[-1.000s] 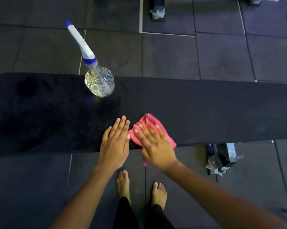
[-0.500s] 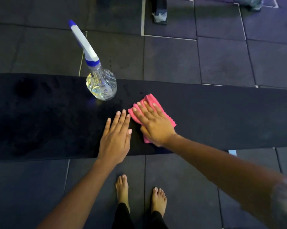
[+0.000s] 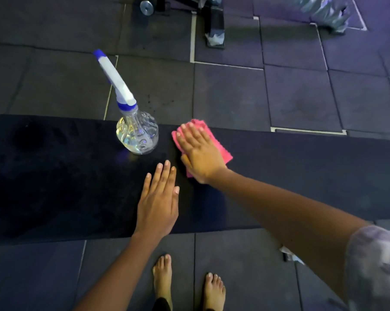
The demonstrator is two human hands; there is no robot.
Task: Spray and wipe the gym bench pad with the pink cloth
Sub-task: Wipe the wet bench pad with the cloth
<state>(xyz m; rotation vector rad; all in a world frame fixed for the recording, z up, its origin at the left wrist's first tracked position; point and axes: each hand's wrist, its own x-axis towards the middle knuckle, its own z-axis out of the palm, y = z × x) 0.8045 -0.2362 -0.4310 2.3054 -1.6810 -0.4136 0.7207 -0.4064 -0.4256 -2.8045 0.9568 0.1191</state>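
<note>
Head view showed the right hand [image 3: 199, 153] lying flat, fingers together, on the folded pink cloth [image 3: 221, 147] at the far edge of the dark matte bench pad [image 3: 301, 176]. Flat too, the left hand [image 3: 159, 203] pressed nearby. Just left of the cloth stood a clear, bulbous spray bottle [image 3: 136, 133].

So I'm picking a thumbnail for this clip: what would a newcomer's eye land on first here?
Probably the pink cloth, the one bright colour, pressed flat under the right hand near the far edge of the dark bench pad. Next, the clear spray bottle with its blue and white nozzle stands upright on the pad just left of the cloth. The left hand lies flat, nearer the person.
</note>
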